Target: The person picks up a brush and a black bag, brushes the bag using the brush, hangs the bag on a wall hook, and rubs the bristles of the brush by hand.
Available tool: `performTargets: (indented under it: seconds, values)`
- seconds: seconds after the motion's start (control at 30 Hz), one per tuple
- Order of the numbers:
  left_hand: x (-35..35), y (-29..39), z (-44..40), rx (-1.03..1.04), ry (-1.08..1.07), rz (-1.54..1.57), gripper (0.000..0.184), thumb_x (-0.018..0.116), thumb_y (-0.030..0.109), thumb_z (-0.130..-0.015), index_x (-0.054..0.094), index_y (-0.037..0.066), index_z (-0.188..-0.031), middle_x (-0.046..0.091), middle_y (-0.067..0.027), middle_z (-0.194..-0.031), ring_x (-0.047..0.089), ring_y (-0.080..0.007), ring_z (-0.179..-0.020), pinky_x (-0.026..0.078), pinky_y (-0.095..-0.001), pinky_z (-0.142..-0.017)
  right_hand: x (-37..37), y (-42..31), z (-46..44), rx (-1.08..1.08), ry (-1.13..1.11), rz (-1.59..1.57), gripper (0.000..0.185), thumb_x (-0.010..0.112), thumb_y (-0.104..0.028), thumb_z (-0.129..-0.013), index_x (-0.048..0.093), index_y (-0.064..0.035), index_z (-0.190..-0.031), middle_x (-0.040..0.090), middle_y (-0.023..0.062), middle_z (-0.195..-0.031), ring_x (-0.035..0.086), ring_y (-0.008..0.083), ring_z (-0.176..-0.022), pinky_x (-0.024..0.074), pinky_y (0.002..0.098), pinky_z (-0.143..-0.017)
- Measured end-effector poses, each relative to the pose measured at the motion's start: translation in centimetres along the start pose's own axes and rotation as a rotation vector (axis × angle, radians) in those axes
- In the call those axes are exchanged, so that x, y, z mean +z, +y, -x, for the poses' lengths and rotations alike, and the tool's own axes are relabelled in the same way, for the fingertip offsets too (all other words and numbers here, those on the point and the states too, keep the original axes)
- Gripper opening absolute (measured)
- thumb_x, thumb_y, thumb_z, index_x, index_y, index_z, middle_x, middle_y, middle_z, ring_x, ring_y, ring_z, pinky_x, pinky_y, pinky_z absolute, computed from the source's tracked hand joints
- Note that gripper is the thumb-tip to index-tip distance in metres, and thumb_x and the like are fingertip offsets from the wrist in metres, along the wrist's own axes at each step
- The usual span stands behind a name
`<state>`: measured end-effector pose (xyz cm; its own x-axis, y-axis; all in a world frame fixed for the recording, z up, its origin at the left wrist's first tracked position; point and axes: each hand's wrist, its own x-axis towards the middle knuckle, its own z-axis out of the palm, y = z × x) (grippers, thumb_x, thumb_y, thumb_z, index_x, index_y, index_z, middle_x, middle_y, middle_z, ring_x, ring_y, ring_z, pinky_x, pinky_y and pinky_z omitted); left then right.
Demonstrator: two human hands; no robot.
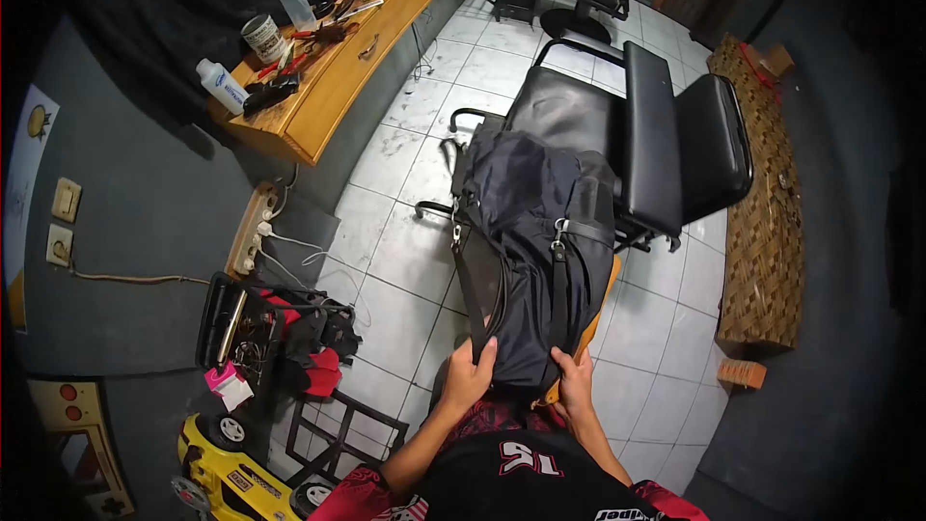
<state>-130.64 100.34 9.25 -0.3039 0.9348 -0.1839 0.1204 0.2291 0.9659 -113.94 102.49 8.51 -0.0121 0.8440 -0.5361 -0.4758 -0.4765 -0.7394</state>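
A large dark navy or black duffel bag (535, 280) stretches from my lap toward a black padded chair (569, 111), its far end against the seat. My left hand (467, 378) is closed around the lower end of the left strap (469, 280), which hangs from a metal clip. Next to that strap, the bag's side gapes open in a dark slot. My right hand (576, 388) grips the near end of the bag by the right strap (558, 299), thumb on top. A yellow-orange edge (606, 304) shows along the bag's right side.
At upper left, a wooden counter (338, 72) carries bottles, a cup and tools. A power strip (253, 232) with cables is on the left wall. Lower left are a yellow toy car (236, 478) and a black metal frame (347, 434). A woven box (762, 232) stands right.
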Motion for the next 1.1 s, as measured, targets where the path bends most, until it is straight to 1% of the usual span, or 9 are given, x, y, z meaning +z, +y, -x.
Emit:
performTargets:
  seconds: [0.33, 0.43, 0.5, 0.77, 0.87, 0.93, 0.97, 1.03, 1.1]
  values:
    - [0.2, -7.2, 18.5, -0.102, -0.119, 0.001, 0.033, 0.052, 0.017, -0.087, 0.054, -0.005, -0.111, 0.063, -0.0171, -0.099, 0.059, -0.0188, -0.093, 0.044, -0.0288, -0.081, -11.3, 7.3, 15.3, 0.045, -0.005, -0.006, 0.045, 0.057, -0.008, -0.082, 0.04, 0.0032, -0.122, 0.054, 0.0137, -0.114, 0.055, 0.0212, -0.099, 0.0445, 0.0333, -0.087]
    - [1.2, -10.7, 25.2, -0.073, -0.095, -0.083, 0.03, 0.051, 0.019, -0.087, 0.057, -0.006, -0.103, 0.064, -0.0165, -0.091, 0.06, -0.018, -0.086, 0.045, -0.0293, -0.076, -15.6, 9.4, 20.2, -0.023, 0.054, 0.006, 0.034, 0.054, -0.008, -0.085, 0.045, 0.005, -0.116, 0.056, 0.0133, -0.111, 0.054, 0.0212, -0.099, 0.0426, 0.0322, -0.088]
    - [1.5, -10.8, 28.9, -0.117, -0.134, -0.169, 0.028, 0.051, 0.02, -0.087, 0.058, -0.005, -0.098, 0.064, -0.016, -0.085, 0.06, -0.0178, -0.081, 0.045, -0.0301, -0.072, -19.8, 12.8, 23.3, -0.264, 0.162, 0.519, 0.031, 0.055, -0.012, -0.085, 0.049, 0.0059, -0.109, 0.059, 0.0162, -0.102, 0.057, 0.0233, -0.093, 0.0433, 0.0342, -0.083]
    - [2.8, -12.6, 34.1, -0.098, -0.214, -0.131, 0.034, 0.051, 0.027, -0.089, 0.055, -0.003, -0.074, 0.048, -0.0016, -0.056, 0.044, -0.0092, -0.055, 0.038, -0.0284, -0.051, -24.5, 13.4, 28.1, -0.394, 0.286, 0.826, 0.027, 0.058, -0.011, -0.076, 0.053, 0.0043, -0.098, 0.058, 0.025, -0.089, 0.057, 0.0396, -0.086, 0.0441, 0.0409, -0.074]
    - [3.1, -7.4, 32.8, 0.01, -0.302, -0.16, 0.036, 0.053, 0.029, -0.088, 0.055, -0.003, -0.071, 0.05, 0.0011, -0.057, 0.043, -0.0066, -0.055, 0.037, -0.027, -0.048, -23.7, 7.2, 29.6, -0.519, 0.254, 0.958, 0.025, 0.062, -0.02, -0.077, 0.056, 0.0016, -0.087, 0.059, 0.0213, -0.072, 0.059, 0.0358, -0.068, 0.0454, 0.0405, -0.062]
    - [2.0, -1.5, 33.3, 0.174, -0.415, -0.185, 0.028, 0.055, 0.024, -0.087, 0.06, -0.003, -0.082, 0.053, 0.0009, -0.06, 0.047, -0.0048, -0.057, 0.04, -0.0238, -0.05, -21.9, 2.2, 33.4, -0.592, 0.198, 0.932, 0.02, 0.063, -0.016, -0.079, 0.057, 0.0026, -0.083, 0.053, 0.0124, -0.059, 0.044, 0.008, -0.055, 0.0402, 0.027, -0.051]
    - [1.4, 1.4, 34.6, 0.179, -0.407, -0.09, 0.024, 0.056, 0.02, -0.087, 0.059, -0.003, -0.091, 0.055, 0.0005, -0.063, 0.048, -0.0041, -0.059, 0.041, -0.022, -0.052, -20.5, 0.7, 35.5, -0.704, 0.197, 0.79, 0.017, 0.063, -0.011, -0.078, 0.057, 0.0037, -0.085, 0.053, 0.0083, -0.058, 0.043, 0.0056, -0.055, 0.0392, 0.0256, -0.05]
    - [-0.6, 5.0, 36.7, 0.128, -0.414, 0.009, 0.032, 0.055, 0.013, -0.087, 0.052, -0.005, -0.114, 0.061, -0.0025, -0.085, 0.054, -0.006, -0.073, 0.045, -0.0189, -0.064, -19.8, -0.1, 38.8, -0.757, 0.22, 0.683, 0.022, 0.06, -0.009, -0.081, 0.057, 0.0057, -0.097, 0.061, 0.0102, -0.075, 0.053, 0.0089, -0.068, 0.044, 0.0258, -0.062]
    - [-1.4, 3.3, 38.9, 0.208, -0.251, 0.031, 0.03, 0.055, 0.013, -0.087, 0.053, -0.003, -0.112, 0.059, -0.0015, -0.077, 0.052, -0.0049, -0.068, 0.044, -0.0198, -0.059, -20.4, 2.5, 39.8, -0.881, 0.351, 0.649, 0.029, 0.056, -0.009, -0.083, 0.054, 0.007, -0.107, 0.063, 0.0165, -0.095, 0.06, 0.0195, -0.087, 0.0444, 0.0291, -0.077]
